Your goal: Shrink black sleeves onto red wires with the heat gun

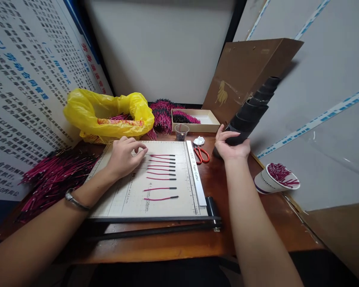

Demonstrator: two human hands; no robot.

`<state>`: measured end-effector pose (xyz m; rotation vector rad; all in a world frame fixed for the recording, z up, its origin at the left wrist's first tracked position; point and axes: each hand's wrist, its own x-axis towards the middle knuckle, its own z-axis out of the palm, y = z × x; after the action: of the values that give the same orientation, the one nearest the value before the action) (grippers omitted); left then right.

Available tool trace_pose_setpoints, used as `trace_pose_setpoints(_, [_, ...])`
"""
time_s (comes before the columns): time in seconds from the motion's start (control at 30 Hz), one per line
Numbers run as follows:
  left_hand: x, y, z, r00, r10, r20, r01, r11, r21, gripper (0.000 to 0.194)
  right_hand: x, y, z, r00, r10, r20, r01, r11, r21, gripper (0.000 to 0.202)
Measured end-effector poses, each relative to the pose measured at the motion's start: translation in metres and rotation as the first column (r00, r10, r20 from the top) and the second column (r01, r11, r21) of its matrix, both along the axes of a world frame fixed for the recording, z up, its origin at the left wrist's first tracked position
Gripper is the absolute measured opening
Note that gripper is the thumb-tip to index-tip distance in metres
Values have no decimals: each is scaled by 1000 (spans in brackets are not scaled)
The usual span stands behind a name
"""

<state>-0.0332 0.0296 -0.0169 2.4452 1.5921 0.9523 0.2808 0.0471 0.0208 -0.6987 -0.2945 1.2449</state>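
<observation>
My left hand [127,155] rests over the upper left of a white paper cutter board [119,199], its thumb and index finger curved towards each other with a gap between them. Several red wires with black ends [161,179] lie in a rough column on the board, just right of that hand. My right hand [232,145] is wrapped round the lower part of a dark rolled sheet [248,117], which leans up to the right. Red-handled scissors [201,155] lie between the cutter's white strip [196,173] and my right forearm.
Behind the board are a yellow bag [116,125], a small clear cup [182,132], a shallow box [209,126] and crumpled tissue [199,140]. Wire bundles [56,179] lie left. A paper cup [266,181] of wires stands right. The cutter's black arm [155,230] runs along the front.
</observation>
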Motion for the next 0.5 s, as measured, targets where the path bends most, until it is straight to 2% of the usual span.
trace_pose_setpoints(0.13, [0, 4, -1, 999, 24, 31, -23, 998, -55, 24, -20, -6, 5, 998, -69, -6, 69, 997, 21, 52])
trace_pose_setpoints(0.23, [-1, 7, -2, 997, 51, 59, -45, 993, -106, 26, -47, -20, 10, 998, -54, 44, 52, 997, 53, 44])
trace_pose_setpoints(0.3, [-2, 8, -3, 994, 79, 73, -68, 988, -136, 26, -66, -28, 16, 989, -51, 135, 38, 994, 100, 42])
trace_pose_setpoints(0.37, [-1, 9, -3, 991, 110, 81, -95, 982, -161, 24, -79, -31, 23, 946, -113, 306, 48, 976, 210, 47])
trace_pose_setpoints(0.43, [-1, 10, -4, 987, 134, 86, -116, 976, -182, 23, -84, -29, 31, 887, -192, 421, 56, 948, 314, 53])
trace_pose_setpoints(0.5, [0, 11, -4, 985, 147, 89, -127, 971, -201, 22, -79, -23, 36, 856, -229, 463, 52, 931, 362, 55])
